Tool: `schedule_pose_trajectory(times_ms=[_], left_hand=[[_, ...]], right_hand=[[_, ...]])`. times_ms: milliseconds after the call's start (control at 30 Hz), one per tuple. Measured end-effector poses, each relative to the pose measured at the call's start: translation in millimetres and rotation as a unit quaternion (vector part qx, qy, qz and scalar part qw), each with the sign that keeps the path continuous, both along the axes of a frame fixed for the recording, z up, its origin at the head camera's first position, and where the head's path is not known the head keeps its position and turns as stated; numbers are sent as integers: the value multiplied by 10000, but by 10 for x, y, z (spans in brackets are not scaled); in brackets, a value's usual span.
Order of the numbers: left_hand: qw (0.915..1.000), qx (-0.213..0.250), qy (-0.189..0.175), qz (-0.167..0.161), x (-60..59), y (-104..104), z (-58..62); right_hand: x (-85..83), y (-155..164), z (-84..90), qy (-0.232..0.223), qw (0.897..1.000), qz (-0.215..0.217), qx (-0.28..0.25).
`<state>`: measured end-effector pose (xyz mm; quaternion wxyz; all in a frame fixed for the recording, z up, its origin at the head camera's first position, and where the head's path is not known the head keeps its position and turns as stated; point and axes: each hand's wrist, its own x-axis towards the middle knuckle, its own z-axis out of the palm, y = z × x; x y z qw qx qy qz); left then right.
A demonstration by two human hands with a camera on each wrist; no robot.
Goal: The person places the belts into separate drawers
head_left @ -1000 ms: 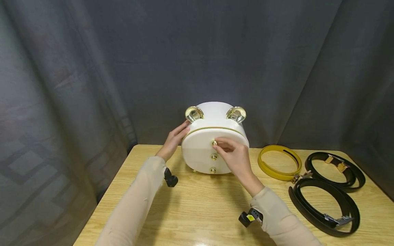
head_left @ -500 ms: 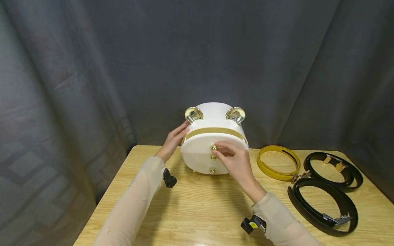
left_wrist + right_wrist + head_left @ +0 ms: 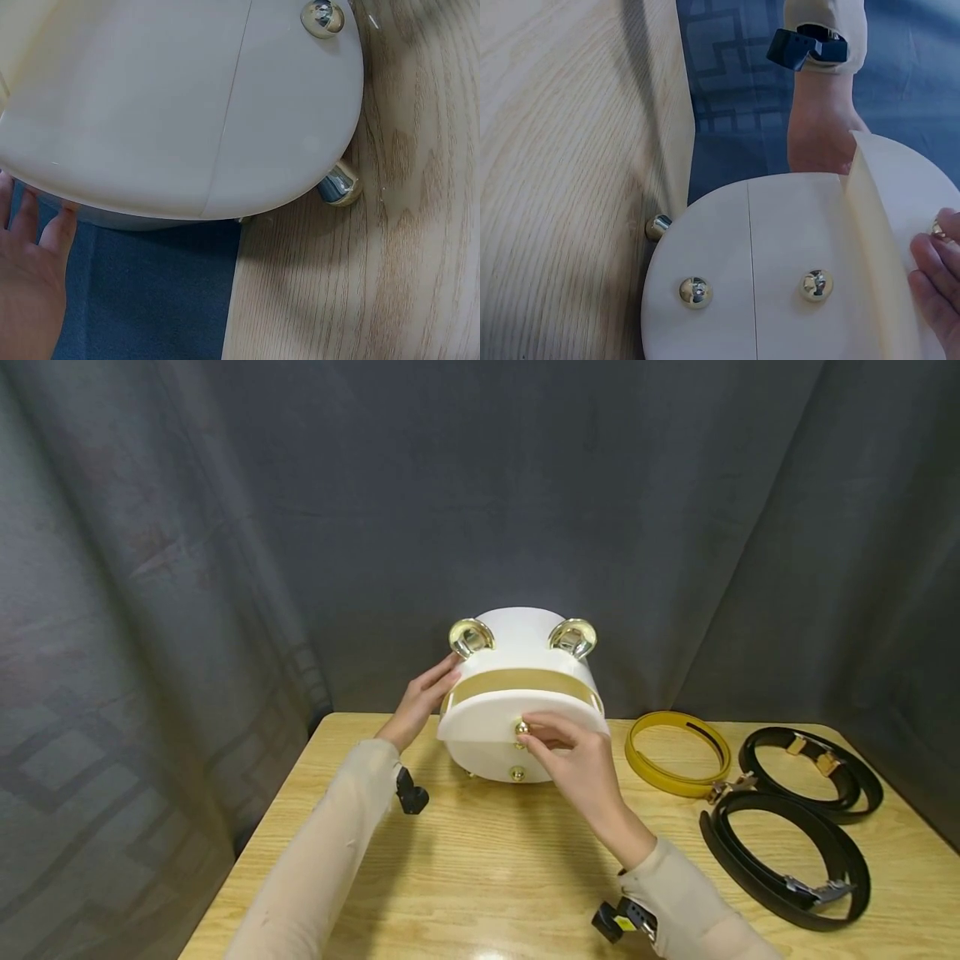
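Note:
A white drawer box with two gold ears stands near the table's back edge. Its top drawer is pulled partway out, showing a gold band behind the front. My right hand pinches that drawer's round gold knob between thumb and fingers. With fingers extended, my left hand rests against the box's left side, below the ear. In the left wrist view, the fingertips reach behind the edge of the box. Lower knobs show on the shut drawers in the right wrist view.
To the right lie a coiled yellow belt and two coiled black belts, one farther back and one nearer. A wooden table carries everything. Dark grey curtain hangs behind and at the left.
The top drawer has come out toward me, pulled by my right hand on its knob, and the gold band has widened. My left hand has stayed against the box.

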<state>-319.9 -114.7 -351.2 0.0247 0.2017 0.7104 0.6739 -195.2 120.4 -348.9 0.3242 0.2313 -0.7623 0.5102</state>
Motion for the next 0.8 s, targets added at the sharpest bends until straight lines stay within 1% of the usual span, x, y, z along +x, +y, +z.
schedule_pose_trajectory(times_ms=[100,333,800], left_hand=[[10000,28,1,5,7,-3,7],[9999,-2,-39,-135,28,-13,21],[10000,-53,-38,-62,30,-15,18]], right_hand=[[27,-6,-1,34,10000,25,27],[69,-9,-12,235,9996,121,43],[172,-8,-20,562,9983,130,45]])
